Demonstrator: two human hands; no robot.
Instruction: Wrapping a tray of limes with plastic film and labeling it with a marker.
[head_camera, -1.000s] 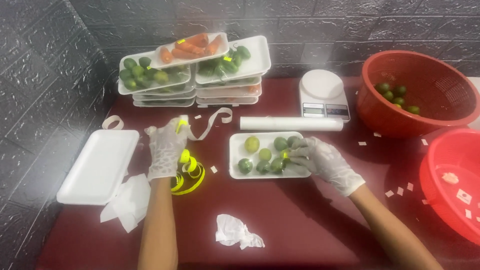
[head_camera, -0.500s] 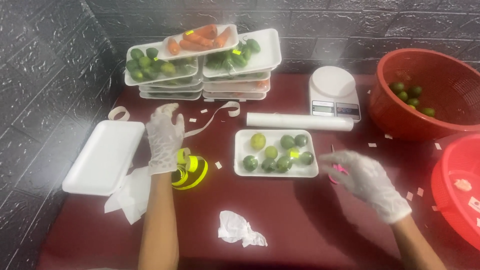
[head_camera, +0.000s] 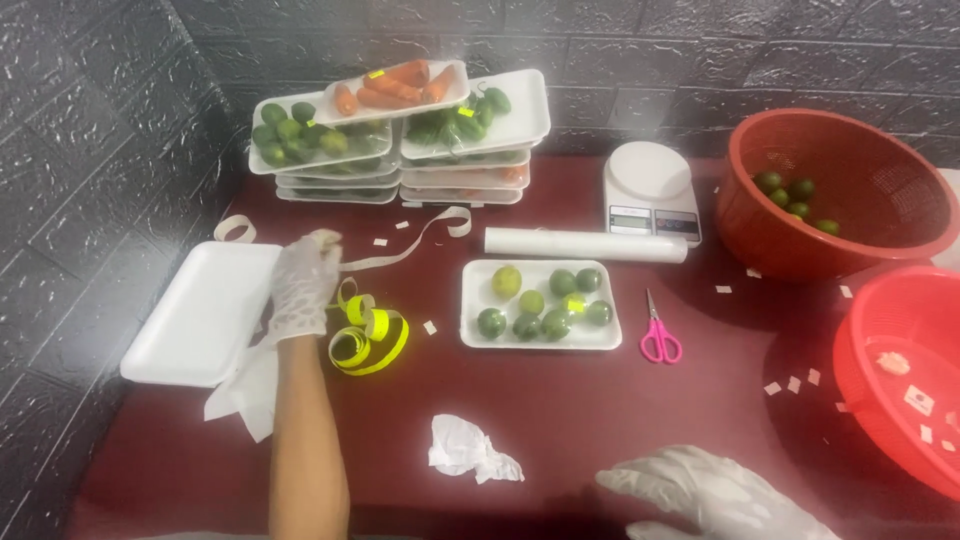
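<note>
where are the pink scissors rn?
In the head view the pink scissors lie flat on the dark red table, just right of the white tray of limes and below the plastic wrap roll; neither hand touches them.

One head-worn camera looks steeply down from fairly close over the dark red table (head_camera: 600, 420), apparently facing the grey wall (head_camera: 640, 50).

Dark red table (head_camera: 620, 420), white trays (head_camera: 200, 315), scale (head_camera: 650, 190), scissors (head_camera: 659, 335), red baskets (head_camera: 850, 190)
</note>
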